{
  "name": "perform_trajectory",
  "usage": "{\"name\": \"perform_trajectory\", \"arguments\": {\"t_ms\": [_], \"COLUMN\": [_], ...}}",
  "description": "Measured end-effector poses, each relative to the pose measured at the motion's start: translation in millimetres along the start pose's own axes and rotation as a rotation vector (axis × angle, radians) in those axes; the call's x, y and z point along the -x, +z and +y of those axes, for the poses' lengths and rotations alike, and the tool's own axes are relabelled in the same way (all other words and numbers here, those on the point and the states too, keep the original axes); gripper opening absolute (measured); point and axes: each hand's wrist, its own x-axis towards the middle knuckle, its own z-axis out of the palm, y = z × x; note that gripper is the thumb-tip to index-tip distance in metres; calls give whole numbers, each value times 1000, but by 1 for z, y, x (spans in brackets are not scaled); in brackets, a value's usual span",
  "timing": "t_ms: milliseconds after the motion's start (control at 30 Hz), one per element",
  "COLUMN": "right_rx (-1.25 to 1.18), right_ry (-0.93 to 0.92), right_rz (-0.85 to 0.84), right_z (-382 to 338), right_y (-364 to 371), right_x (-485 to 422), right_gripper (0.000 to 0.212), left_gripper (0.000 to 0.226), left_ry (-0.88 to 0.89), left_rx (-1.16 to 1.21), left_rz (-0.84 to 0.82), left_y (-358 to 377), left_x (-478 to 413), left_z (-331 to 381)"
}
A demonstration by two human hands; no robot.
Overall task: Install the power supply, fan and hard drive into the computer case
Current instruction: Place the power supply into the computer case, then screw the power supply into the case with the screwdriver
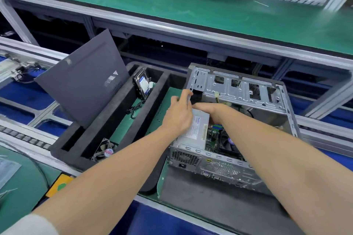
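Now both hands meet over the power supply [194,131], sitting in the rear corner of the computer case [238,91]. On the left hand [179,114] the grip is curled, on the right hand [210,110] hidden; can't tell what either holds. Hard drive [142,85] and fan [105,151] lie in the foam tray [76,162] left of the case

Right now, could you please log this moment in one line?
step: seating power supply; left hand: grips its far end; right hand: on it, inside case; fan, hard drive: in foam tray
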Motion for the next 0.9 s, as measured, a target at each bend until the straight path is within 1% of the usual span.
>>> {"name": "perform_trajectory", "arguments": {"t_ms": [67, 133, 200, 233, 267, 300, 333, 400, 433, 467, 533, 567, 600, 633, 700, 733, 767, 800, 833, 900], "right_rx": [-99, -136, -111, -95, -74, -55, -47, -55, -52, -48, -70, -101, -138, -165, -140, -99, -46, 10, 59, 114], "right_ry": [5, -13, -43, -59, -69, -75, -78, -71, -69, -72, -89, -102, -119, -147, -210, -239, -274, -301, -329, -368], "right_rz": [47, 92, 139, 183, 249, 314, 360, 402, 422, 448, 532, 584, 636, 688, 768, 782, 777, 760, 748, 755], "right_z": [1, 5, 9, 10, 13, 15, 16, 17, 17, 17, 16, 16, 16, 17, 21, 24, 26, 29, 34, 46], "right_y": [-2, -6, -4, 0, 4, 8, 11, 16, 19, 22, 30, 35, 39, 42, 46, 47, 46, 43, 39, 24], "right_x": [10, 21, 29, 31, 32, 33, 34, 36, 37, 40, 45, 47, 51, 54, 60, 67, 75, 83, 91, 112], "right_gripper": [32, 26, 23, 23, 24, 29, 38, 61, 65, 61, 42, 36, 35, 39, 50, 49, 43, 31, 19, 19], "left_gripper": [22, 25, 29, 30, 33, 34, 33, 28, 25, 24, 24, 25, 28, 30, 34, 33, 31, 30, 31, 33], "left_ry": [51, 74, 24, 27, 44, 63, 53, 105, 124, 122, 73, 44, 45, 65, 167, 241, 322, 390, 433, 453], "left_rx": [-103, -181, -111, -68, -109, -144, -128, -197, -234, -238, -208, -214, -265, -342, -526, -628, -722, -789, -801, -700], "left_rz": [6, -24, -44, -65, -101, -114, -110, -93, -100, -107, -109, -102, -96, -85, -9, 46, 95, 126, 139, 126], "left_y": [2, 5, 6, 7, 7, 7, 6, 8, 8, 10, 11, 10, 11, 10, 11, 11, 11, 12, 13, 20], "left_x": [1, 1, 0, -1, -1, -3, -5, -10, -12, -12, -10, -9, -7, -6, -2, -1, 0, 2, 4, 12], "left_z": [-1, -1, -1, -1, -2, -5, -6, -8, -9, -10, -9, -8, -7, -6, -6, -6, -5, 0, 7, 32]}}
